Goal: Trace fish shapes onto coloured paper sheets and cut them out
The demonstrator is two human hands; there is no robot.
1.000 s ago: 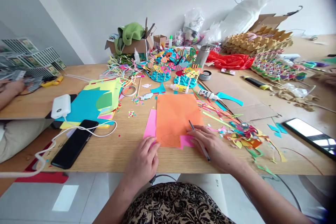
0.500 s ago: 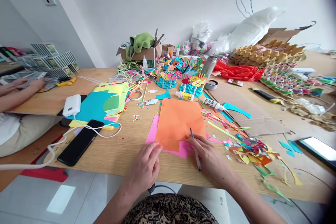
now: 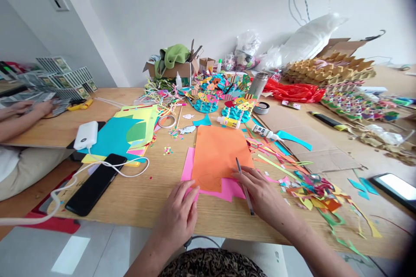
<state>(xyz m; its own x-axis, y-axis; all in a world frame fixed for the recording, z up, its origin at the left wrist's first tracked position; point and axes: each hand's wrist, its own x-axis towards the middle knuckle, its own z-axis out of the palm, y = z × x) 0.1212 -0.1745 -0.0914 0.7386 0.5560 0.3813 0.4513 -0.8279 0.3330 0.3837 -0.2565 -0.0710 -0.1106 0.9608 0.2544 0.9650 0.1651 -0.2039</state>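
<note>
A sheet of orange paper (image 3: 224, 149) lies on top of pink paper (image 3: 187, 166), with a pencilled leaf- or fish-like outline near its lower edge. At the lower left corner, my left hand (image 3: 180, 210) rests with its fingers stretched over the paper's edge, holding nothing. My right hand (image 3: 260, 190) is at the lower right edge, its fingers closed around a slim grey pen (image 3: 250, 204). The pen is tilted, one end over the orange sheet and the other toward my body. Small fish cut-outs (image 3: 187, 130) lie beyond the sheet.
Glue bottles (image 3: 229, 122) stand beyond the sheet, near blue paper crafts (image 3: 235, 112). Paper scraps (image 3: 320, 192) spread to the right. At left are coloured sheets (image 3: 112, 134), a black phone (image 3: 94, 186) and a white cable. A co-worker's hands (image 3: 42, 107) are at far left.
The view has shifted slightly, so the table appears a little lower. Both hands keep nearly the same places on the paper, and the pen stays in my right hand.
</note>
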